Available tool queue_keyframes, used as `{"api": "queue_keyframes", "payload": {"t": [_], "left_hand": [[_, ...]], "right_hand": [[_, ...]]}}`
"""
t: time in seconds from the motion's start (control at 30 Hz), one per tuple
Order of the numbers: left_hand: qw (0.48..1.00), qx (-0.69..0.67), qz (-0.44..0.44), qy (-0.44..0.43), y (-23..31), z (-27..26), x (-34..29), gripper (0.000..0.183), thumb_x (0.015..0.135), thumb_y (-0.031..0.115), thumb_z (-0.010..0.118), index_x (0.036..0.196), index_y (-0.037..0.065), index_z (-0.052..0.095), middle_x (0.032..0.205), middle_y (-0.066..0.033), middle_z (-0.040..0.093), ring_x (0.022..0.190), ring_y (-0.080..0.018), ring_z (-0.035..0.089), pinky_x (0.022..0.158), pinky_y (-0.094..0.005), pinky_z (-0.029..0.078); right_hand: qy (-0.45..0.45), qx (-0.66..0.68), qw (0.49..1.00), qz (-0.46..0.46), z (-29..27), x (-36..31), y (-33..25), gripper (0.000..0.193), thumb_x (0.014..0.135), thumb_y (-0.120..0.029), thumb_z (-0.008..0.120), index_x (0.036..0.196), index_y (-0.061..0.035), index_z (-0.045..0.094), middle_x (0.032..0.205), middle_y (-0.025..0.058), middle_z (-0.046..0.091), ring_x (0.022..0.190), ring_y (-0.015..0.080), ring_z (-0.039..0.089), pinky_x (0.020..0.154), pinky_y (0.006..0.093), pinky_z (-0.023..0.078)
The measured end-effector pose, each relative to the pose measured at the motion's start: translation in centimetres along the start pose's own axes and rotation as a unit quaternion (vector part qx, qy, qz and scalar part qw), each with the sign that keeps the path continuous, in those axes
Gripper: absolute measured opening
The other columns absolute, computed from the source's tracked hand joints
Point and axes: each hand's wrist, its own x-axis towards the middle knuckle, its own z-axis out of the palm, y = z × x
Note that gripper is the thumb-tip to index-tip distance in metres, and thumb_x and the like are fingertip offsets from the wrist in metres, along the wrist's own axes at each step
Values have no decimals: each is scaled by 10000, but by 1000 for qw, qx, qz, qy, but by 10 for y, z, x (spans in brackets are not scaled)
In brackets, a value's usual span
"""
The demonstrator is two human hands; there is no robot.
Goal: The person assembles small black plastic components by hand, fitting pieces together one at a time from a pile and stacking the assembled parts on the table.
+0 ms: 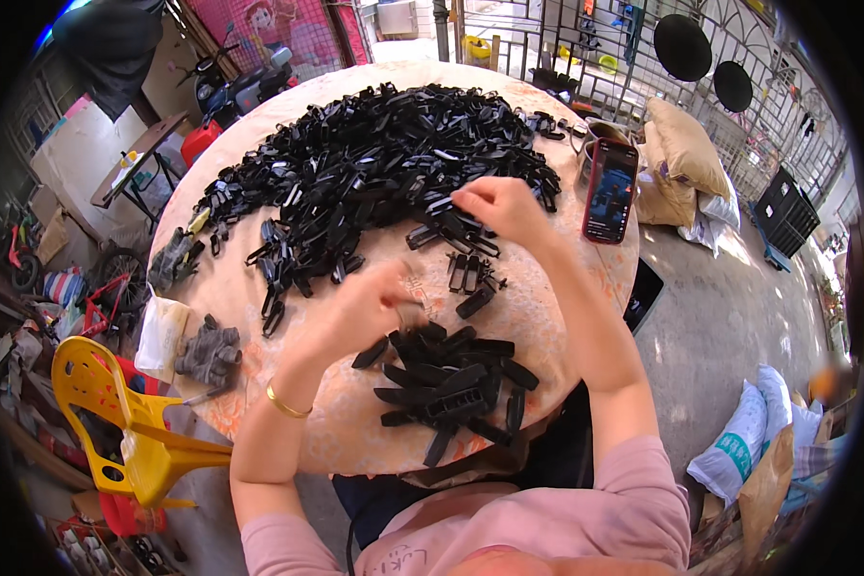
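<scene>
Reaching into the big heap of black plastic clips (374, 154), the right hand (497, 206) closes its fingers on one at the heap's near edge. Left hand (370, 305) is blurred, grip unclear, between heap and small sorted pile (451, 384).

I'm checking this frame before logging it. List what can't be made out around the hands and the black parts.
Head view:
- Left hand: motion-blurred; whatever it pinches is unreadable.
- Right hand: its fingertips hide any black part they grip in the large pile.
- Small pile: individual shapes too small and overlapped.
</scene>
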Motion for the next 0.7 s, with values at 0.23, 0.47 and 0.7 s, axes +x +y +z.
{"api": "queue_keyframes", "payload": {"t": [0.23,0.47,0.7], "left_hand": [[965,201,149,72,-17,19,58,101,766,70,542,827,12,597,783,-76,609,750,-285,539,675,-327,450],[852,464,227,81,-49,28,125,168,716,60,543,865,100,607,871,-21,601,928,-222,507,784,-333,432],[872,410,201,175,-44,25,115,115,668,45,585,775,77,615,787,-47,593,823,-239,514,710,-333,434]], "right_hand": [[-220,-240,941,93,-12,-4,6,209,640,-273,691,752,-98,672,736,85,646,718,243,625,660,331,491],[-219,-374,899,57,16,-8,-4,119,689,-115,597,767,-60,669,815,115,652,800,264,631,709,350,506],[-124,-263,956,20,2,-10,-3,212,660,-156,603,856,-93,651,817,109,644,800,264,621,692,355,501]]}}
